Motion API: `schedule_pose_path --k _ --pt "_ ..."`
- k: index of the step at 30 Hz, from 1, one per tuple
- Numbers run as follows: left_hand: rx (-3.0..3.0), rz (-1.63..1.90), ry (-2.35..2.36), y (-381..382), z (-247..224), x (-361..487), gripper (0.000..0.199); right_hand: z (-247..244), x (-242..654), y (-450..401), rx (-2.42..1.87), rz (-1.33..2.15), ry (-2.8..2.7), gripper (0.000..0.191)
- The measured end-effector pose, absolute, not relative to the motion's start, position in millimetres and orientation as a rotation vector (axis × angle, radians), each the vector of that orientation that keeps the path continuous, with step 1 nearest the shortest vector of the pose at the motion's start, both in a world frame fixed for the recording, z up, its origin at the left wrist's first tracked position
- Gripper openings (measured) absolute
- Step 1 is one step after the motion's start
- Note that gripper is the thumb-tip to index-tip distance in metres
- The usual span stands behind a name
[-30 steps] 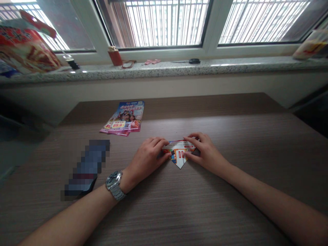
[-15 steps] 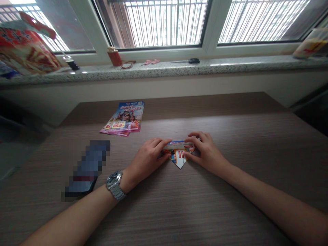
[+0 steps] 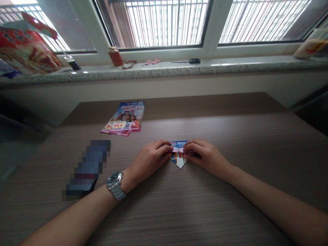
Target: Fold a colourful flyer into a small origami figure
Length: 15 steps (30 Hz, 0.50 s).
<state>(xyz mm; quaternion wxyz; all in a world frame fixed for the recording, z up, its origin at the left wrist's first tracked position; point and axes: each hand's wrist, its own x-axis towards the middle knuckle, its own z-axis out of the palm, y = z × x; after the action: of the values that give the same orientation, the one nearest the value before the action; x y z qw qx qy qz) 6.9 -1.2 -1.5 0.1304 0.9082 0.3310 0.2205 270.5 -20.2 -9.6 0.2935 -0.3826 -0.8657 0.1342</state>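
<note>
A small folded paper flyer (image 3: 179,160) lies on the wooden table (image 3: 164,208), its pointed end toward me and a blue and white flap folded over its upper part. My left hand (image 3: 156,152) closes its fingers on the flyer's left side. On the right side, my right hand (image 3: 201,152) pinches the same flap, fingers curled. Both hands partly cover the paper, so its side edges are hidden. A metal watch (image 3: 115,184) is on my left wrist.
A stack of printed flyers (image 3: 128,118) lies at the back left of the table. A blurred-out dark flat object (image 3: 88,169) is beside my left forearm. On the stone windowsill (image 3: 159,70) are a red lighter-like case (image 3: 115,57), scissors (image 3: 194,61) and a food bag (image 3: 28,51).
The upper flap of the flyer has come down toward me, now showing its blue printed side. My fingers have shifted with it, the right ones closing in lower on the paper.
</note>
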Motion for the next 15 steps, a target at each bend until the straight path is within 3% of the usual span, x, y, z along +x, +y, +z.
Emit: schedule_pose_path --k 5,15 --pt "2.65 0.631 0.96 -2.7 -1.8 6.2 0.02 -8.6 272.5 -24.3 -1.026 0.352 -2.306 0.028" --pt "2.722 0.587 0.875 -4.2 1.3 4.4 0.028 -10.4 282.9 -26.9 -0.923 0.249 -2.529 0.037"
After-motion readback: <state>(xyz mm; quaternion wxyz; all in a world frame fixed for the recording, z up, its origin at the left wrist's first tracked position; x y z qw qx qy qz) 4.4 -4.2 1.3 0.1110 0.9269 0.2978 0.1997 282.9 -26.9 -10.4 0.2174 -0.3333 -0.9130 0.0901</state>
